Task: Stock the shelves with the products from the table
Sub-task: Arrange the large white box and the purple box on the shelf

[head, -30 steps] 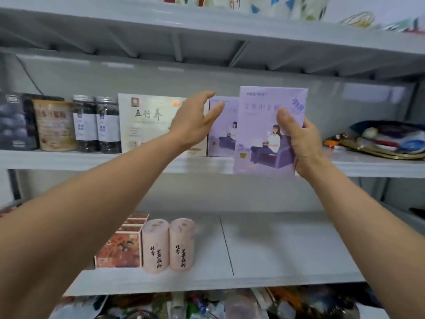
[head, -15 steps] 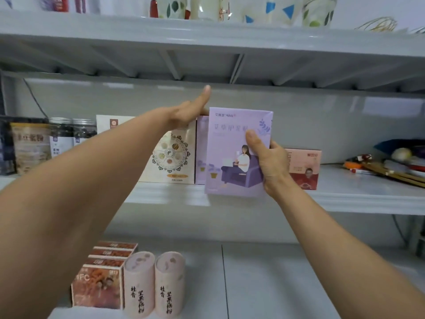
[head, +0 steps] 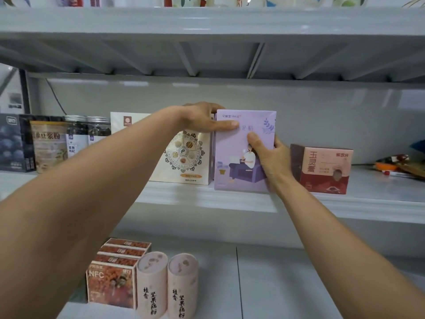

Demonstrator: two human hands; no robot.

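Gripping lavender box (head: 239, 173) by its right edge with right hand (head: 272, 163), thumb across front, left hand (head: 200, 118) pinching its top-left corner.

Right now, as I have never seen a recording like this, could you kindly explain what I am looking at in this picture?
There is no machine here: a person is stocking shelves with bare hands. The one picture comes from a wide-angle camera worn on their head, looking forward and down along both arms. The left hand and the right hand both hold a lilac box, thumbs on its front, at the front edge of the middle shelf; whether it already rests there I cannot tell. On that shelf a cream box stands to its left, with dark jars further left, and a red and pink box stands to its right. The lower shelf holds orange cartons and two pink tubes.
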